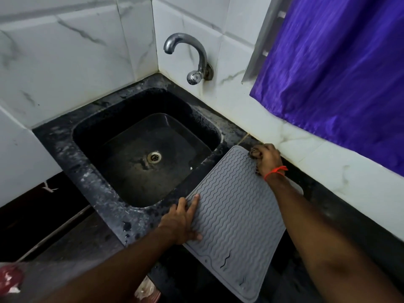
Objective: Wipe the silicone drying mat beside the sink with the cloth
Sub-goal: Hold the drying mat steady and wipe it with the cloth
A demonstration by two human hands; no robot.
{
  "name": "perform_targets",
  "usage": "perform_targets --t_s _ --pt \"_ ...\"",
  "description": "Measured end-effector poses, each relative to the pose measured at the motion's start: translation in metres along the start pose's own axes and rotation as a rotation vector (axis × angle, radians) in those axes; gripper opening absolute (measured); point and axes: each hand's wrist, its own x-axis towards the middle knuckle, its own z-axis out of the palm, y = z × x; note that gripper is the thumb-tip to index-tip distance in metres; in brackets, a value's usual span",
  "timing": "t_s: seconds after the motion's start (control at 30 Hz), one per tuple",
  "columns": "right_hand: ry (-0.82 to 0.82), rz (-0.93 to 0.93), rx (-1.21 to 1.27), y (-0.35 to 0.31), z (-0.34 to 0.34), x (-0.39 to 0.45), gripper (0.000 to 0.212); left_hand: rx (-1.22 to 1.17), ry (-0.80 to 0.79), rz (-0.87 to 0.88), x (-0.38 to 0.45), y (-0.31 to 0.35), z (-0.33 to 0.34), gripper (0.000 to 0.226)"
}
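Note:
A grey silicone drying mat (236,221) with wavy ridges lies on the dark counter to the right of the sink. My left hand (183,221) lies flat on the mat's left edge, fingers straight, pressing it down. My right hand (267,159) is at the mat's far right corner, fingers curled round a small dark crumpled cloth (254,153) that touches the mat. Most of the cloth is hidden inside the fist. A red thread circles my right wrist.
A black sink (91,132) with a metal drain (154,157) fills the counter's left part. A chrome tap (192,55) juts from the white tiled wall. A purple curtain (341,68) hangs at the right. The counter's front edge runs lower left.

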Motion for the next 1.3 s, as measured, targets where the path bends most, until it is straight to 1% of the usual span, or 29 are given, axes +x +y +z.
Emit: perform_targets --t_s 0.1,0.17,0.27,0.33,0.4,0.5,0.6,0.67,0.7,0.77,0.83,0.87,0.93,0.97,1.0,1.03,1.1,1.13,1.2,1.23,1.3 --pt "-0.018 -0.087 -0.058 -0.001 0.004 -0.03 0.05 -0.012 0.007 0.013 -0.001 0.0 -0.003 0.12" --pt "-0.044 -0.121 -0.097 -0.004 0.009 -0.054 0.048 -0.075 -0.012 0.021 -0.003 -0.005 -0.005 0.114" --pt "-0.122 -0.21 -0.146 -0.016 0.024 -0.088 0.045 -0.169 -0.009 0.069 -0.002 -0.017 -0.009 0.09" --pt "-0.18 -0.226 -0.177 -0.029 0.034 -0.11 0.04 -0.223 -0.016 0.084 -0.003 -0.021 -0.011 0.075" --pt "-0.204 -0.206 -0.172 -0.045 0.044 -0.133 0.035 -0.246 -0.001 0.094 -0.006 -0.022 -0.012 0.065" --pt "-0.204 -0.197 -0.143 -0.075 0.054 -0.173 0.034 -0.27 0.04 0.096 -0.007 -0.021 -0.011 0.061" --pt "-0.183 -0.26 -0.127 -0.095 0.062 -0.219 0.033 -0.284 0.076 0.108 -0.009 -0.022 -0.01 0.06" --pt "-0.185 -0.29 -0.123 -0.104 0.064 -0.246 0.037 -0.335 0.098 0.117 -0.01 -0.02 -0.01 0.059" --pt "-0.187 -0.297 -0.103 -0.109 0.064 -0.257 0.038 -0.357 0.107 0.121 -0.009 -0.02 -0.009 0.059" --pt "-0.214 -0.292 -0.03 -0.115 0.062 -0.273 0.038 -0.321 0.113 0.127 -0.008 -0.019 -0.009 0.058" --pt "-0.272 -0.296 0.103 -0.115 0.058 -0.277 0.036 -0.27 0.089 0.118 -0.007 -0.021 -0.008 0.062" --pt "-0.322 -0.275 0.187 -0.114 0.053 -0.272 0.033 -0.269 0.074 0.111 -0.007 -0.021 -0.008 0.064" --pt "-0.396 -0.15 0.337 -0.105 0.042 -0.25 0.03 -0.301 0.06 0.093 -0.008 -0.021 -0.009 0.066" --pt "-0.376 -0.064 0.38 -0.099 0.035 -0.232 0.031 -0.334 0.056 0.085 -0.008 -0.02 -0.013 0.065" --pt "-0.321 0.012 0.393 -0.093 0.029 -0.215 0.033 -0.393 0.05 0.071 -0.007 -0.019 -0.016 0.062" --pt "-0.255 0.048 0.363 -0.088 0.024 -0.198 0.035 -0.456 0.033 0.063 -0.005 -0.017 -0.019 0.058" --pt "-0.164 -0.015 0.241 -0.086 0.024 -0.176 0.037 -0.586 0.013 0.046 -0.002 -0.016 -0.024 0.046" --pt "-0.166 -0.07 0.197 -0.09 0.028 -0.175 0.037 -0.657 0.012 0.009 -0.003 -0.015 -0.026 0.044" --pt "-0.204 -0.186 0.132 -0.105 0.046 -0.19 0.032 -0.743 0.029 -0.055 -0.003 -0.013 -0.026 0.056" --pt "-0.203 -0.243 0.092 -0.114 0.056 -0.205 0.029 -0.768 0.028 -0.059 -0.003 -0.012 -0.025 0.061" --pt "-0.168 -0.273 0.053 -0.128 0.073 -0.237 0.027 -0.834 0.023 -0.042 0.001 -0.011 -0.023 0.059"
